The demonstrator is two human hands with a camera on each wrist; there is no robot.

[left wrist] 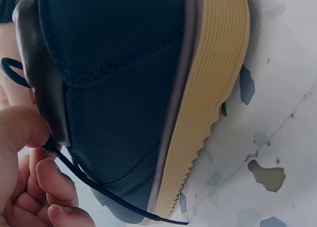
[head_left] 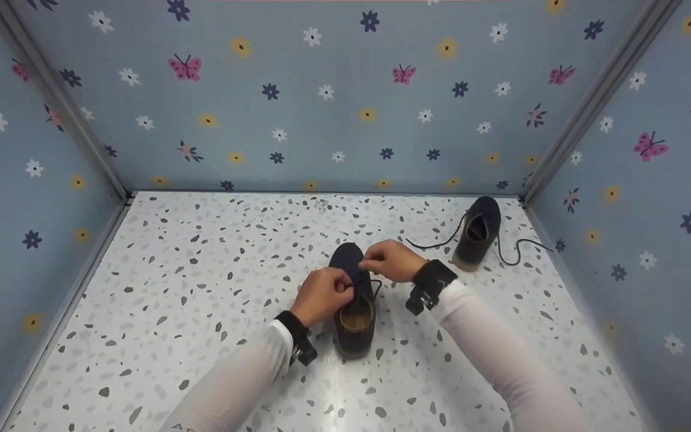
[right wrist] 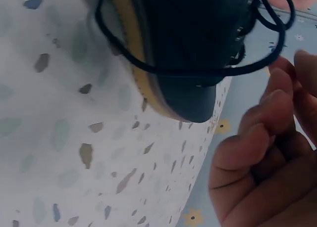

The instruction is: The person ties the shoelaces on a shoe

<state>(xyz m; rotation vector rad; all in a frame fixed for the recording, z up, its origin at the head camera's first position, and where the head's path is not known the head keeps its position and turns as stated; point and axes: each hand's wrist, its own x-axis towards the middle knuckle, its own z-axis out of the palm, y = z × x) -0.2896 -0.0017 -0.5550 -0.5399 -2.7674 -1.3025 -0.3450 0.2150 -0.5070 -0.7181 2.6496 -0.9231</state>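
Observation:
A dark navy lace-up shoe (head_left: pixel 354 342) with a ribbed tan sole (left wrist: pixel 208 73) stands on the speckled surface, toe pointing away from me. At its left side, my left hand (head_left: pixel 321 294) pinches the shoelace (left wrist: pixel 106 192) between thumb and fingers, and a loose lace end trails down past the sole. My right hand (head_left: pixel 396 261) is at the toe's right side, fingers curled, thumb and fingertips together at the lace; the exact grip is partly hidden. A lace loop (right wrist: pixel 198 72) hangs over the shoe's right side.
The matching shoe (head_left: pixel 480 231) stands farther back on the right, its untied laces (head_left: pixel 516 261) spread to both sides. Blue panels (head_left: pixel 333 96) with flowers and butterflies enclose the white speckled surface (head_left: pixel 201 270) at the back and both sides.

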